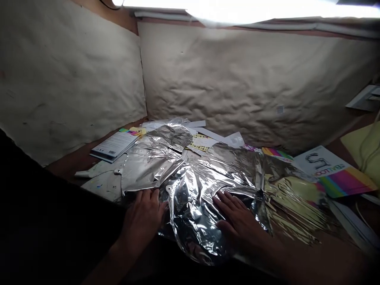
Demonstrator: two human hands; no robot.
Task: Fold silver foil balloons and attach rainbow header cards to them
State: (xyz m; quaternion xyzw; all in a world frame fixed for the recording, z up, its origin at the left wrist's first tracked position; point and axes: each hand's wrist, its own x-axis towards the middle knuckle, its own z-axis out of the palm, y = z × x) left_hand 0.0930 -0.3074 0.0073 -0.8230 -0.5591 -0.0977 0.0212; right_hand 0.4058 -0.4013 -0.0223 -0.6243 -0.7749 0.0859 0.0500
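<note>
Several flat, uninflated silver foil balloons [192, 190] lie overlapping on a table. My left hand [142, 217] rests at the left edge of the nearest balloon, fingers together and slightly curled, touching the foil near its small valve tab [169, 190]. My right hand [237, 215] lies flat on top of the same balloon, fingers stretched out and spread. Neither hand lifts anything.
A rainbow-striped balloon package card [335, 170] lies at the right. A dark booklet [113, 146] sits at the back left. White paper strips and yellow-printed cards [202, 142] lie behind the foil. Crumpled beige paper [237, 79] covers the walls behind.
</note>
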